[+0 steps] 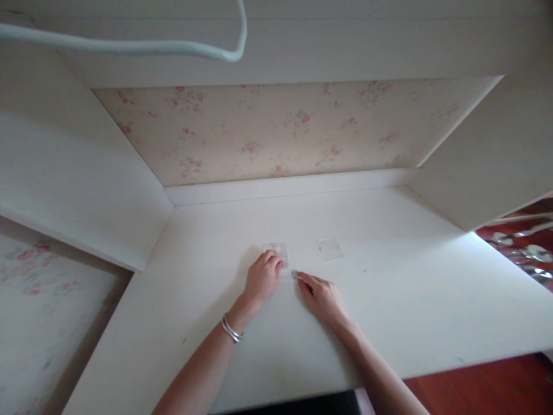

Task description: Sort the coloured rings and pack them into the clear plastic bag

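A small clear plastic box point(281, 249) lies on the white desk top point(380, 311), divided inside as far as I can see. Over its near left part is my left hand point(263, 275), fingers curled together; what they hold, if anything, is hidden. My right hand point(322, 295), just right of the box and nearer to me, pinches a small greenish piece point(295, 275) between thumb and forefinger, low over the desk. A flat clear square point(330, 249), resembling a lid, rests apart from both hands, further back on the right.
White side panels point(86, 144) and a floral-papered back wall point(276, 132) enclose the desk. A pale bent tube point(173, 49) crosses the upper left. Shiny metal legs point(536, 252) stand on the red floor at right. Something black point(302, 403) sits at the near edge.
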Action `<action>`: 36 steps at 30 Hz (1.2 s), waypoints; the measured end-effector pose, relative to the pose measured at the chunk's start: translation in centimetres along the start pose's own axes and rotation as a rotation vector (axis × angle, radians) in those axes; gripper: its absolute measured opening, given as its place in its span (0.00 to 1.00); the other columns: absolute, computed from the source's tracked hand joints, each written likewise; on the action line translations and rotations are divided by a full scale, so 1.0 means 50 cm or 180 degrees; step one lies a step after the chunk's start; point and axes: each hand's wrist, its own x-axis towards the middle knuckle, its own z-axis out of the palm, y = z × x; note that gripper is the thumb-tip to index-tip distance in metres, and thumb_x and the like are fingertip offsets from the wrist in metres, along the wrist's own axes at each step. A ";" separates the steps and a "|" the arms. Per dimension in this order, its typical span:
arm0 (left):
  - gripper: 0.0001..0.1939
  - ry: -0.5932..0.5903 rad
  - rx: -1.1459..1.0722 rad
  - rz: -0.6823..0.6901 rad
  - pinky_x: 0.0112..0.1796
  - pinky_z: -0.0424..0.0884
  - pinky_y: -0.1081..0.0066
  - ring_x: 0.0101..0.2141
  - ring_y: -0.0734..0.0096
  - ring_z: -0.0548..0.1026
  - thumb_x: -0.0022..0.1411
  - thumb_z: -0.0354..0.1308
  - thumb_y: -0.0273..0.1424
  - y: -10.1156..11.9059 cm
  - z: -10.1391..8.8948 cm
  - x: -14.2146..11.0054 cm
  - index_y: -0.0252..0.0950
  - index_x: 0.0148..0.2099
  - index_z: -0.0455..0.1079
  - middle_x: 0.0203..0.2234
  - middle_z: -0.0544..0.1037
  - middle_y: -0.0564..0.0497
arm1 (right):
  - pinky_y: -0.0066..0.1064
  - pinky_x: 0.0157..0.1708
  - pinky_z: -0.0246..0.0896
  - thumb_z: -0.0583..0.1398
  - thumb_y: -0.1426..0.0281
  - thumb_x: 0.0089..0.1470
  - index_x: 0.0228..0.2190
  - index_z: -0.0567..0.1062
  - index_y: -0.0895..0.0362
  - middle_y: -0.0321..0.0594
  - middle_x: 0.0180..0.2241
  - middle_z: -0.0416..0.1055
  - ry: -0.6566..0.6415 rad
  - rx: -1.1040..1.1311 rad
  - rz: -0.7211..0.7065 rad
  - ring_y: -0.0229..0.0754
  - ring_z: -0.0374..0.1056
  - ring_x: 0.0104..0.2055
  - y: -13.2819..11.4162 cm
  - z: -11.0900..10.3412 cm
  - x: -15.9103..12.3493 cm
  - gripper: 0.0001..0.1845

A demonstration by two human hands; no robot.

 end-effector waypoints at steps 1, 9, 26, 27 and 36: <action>0.10 0.0029 -0.0035 0.0006 0.41 0.68 0.71 0.38 0.72 0.71 0.65 0.48 0.30 0.000 0.002 -0.002 0.39 0.38 0.71 0.34 0.72 0.51 | 0.25 0.30 0.59 0.49 0.65 0.59 0.43 0.74 0.48 0.35 0.34 0.77 -0.0013 -0.0038 -0.0010 0.38 0.72 0.33 -0.002 -0.002 0.000 0.16; 0.11 0.0138 -0.0222 -0.0093 0.39 0.68 0.73 0.35 0.73 0.71 0.66 0.47 0.32 0.014 -0.017 -0.058 0.39 0.38 0.71 0.31 0.72 0.51 | 0.26 0.28 0.55 0.48 0.65 0.60 0.39 0.75 0.49 0.35 0.32 0.76 -0.0040 -0.0239 -0.0099 0.38 0.71 0.31 -0.007 -0.004 -0.001 0.16; 0.11 -0.0275 -0.0197 0.0055 0.34 0.69 0.74 0.32 0.73 0.72 0.65 0.47 0.31 0.023 -0.004 -0.099 0.40 0.37 0.71 0.30 0.72 0.51 | 0.27 0.34 0.61 0.47 0.63 0.61 0.37 0.73 0.53 0.39 0.33 0.75 0.0129 0.0641 -0.0085 0.39 0.70 0.33 -0.043 0.000 0.034 0.17; 0.11 -0.0298 -0.0195 0.0073 0.34 0.69 0.74 0.32 0.73 0.72 0.65 0.47 0.31 0.023 -0.003 -0.099 0.40 0.36 0.71 0.30 0.73 0.51 | 0.27 0.35 0.61 0.47 0.63 0.61 0.37 0.74 0.53 0.39 0.34 0.75 0.0186 0.0657 -0.0097 0.39 0.70 0.34 -0.045 -0.001 0.045 0.17; 0.12 -0.0280 -0.0153 -0.0027 0.34 0.69 0.73 0.32 0.72 0.73 0.65 0.47 0.30 0.019 -0.003 -0.098 0.39 0.34 0.71 0.30 0.73 0.51 | 0.27 0.36 0.61 0.49 0.65 0.60 0.38 0.75 0.52 0.39 0.35 0.76 0.0228 0.0290 -0.0242 0.40 0.71 0.37 -0.057 0.005 0.157 0.16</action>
